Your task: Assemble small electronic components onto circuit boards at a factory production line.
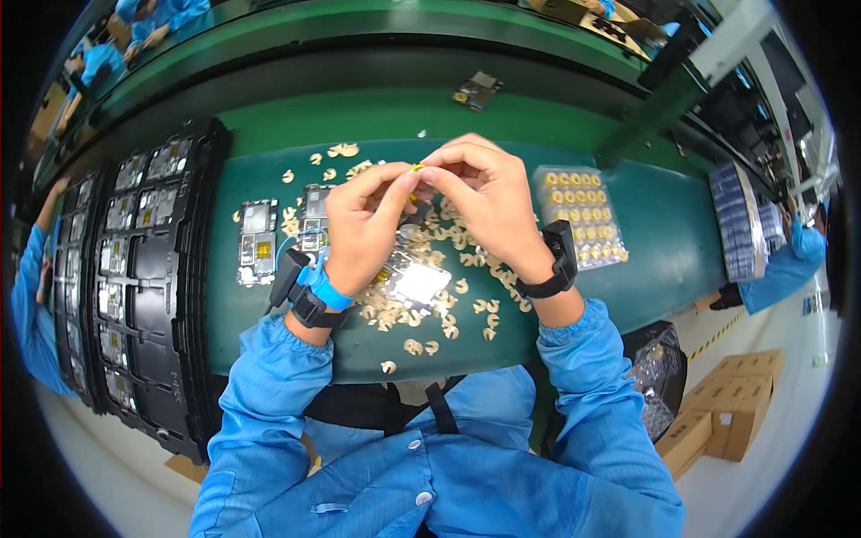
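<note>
Over the middle of the green work surface [502, 350], my left hand [366, 224] and my right hand [489, 199] meet with thumbs and fingers pinched together. Between their fingertips is a small yellow piece [418, 168], too small to tell its kind. Below the hands lies a circuit board assembly with a bright silver plate [420, 283], partly hidden by my left hand. Two more circuit boards lie to the left: one with silver shields [257, 242], and another [314, 211] partly behind my left hand. Loose cream C-shaped pieces [413, 346] are scattered around and beneath both hands.
At right stands a clear blister tray [583, 215] with rows of round yellow-and-white parts. Stacked black trays [179, 296] holding boards line the left side. Another board [477, 90] lies beyond the work surface. Cardboard boxes [731, 403] sit on the floor at right. Co-workers in blue are around.
</note>
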Action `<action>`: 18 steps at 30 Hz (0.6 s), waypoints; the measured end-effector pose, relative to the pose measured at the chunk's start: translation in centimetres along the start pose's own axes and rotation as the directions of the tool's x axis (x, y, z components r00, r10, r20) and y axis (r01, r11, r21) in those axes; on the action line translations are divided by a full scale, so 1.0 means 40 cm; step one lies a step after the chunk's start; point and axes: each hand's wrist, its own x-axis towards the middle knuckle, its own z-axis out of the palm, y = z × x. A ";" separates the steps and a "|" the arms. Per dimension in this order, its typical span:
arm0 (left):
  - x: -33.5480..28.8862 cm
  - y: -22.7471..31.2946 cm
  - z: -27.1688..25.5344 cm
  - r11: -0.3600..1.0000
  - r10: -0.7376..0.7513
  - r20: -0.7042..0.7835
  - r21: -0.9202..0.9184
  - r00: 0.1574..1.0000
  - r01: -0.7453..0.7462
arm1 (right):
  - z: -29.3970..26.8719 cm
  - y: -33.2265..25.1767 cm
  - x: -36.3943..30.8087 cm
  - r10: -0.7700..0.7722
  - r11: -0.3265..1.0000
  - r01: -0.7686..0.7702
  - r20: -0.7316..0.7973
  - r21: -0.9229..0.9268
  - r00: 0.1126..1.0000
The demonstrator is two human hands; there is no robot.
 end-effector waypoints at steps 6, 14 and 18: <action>0.020 -0.014 -0.015 0.996 -0.005 -0.108 0.087 0.994 0.014 | 0.015 -0.002 0.027 0.093 0.993 -0.099 0.106 0.059 0.990; 0.032 -0.018 -0.022 0.989 -0.062 -0.012 0.130 0.998 0.063 | 0.020 0.046 0.025 0.008 0.996 -0.005 0.037 -0.091 0.999; 0.029 -0.021 -0.018 0.989 -0.019 0.097 0.148 0.995 0.004 | 0.018 0.044 0.015 -0.026 0.981 0.033 0.040 -0.189 0.999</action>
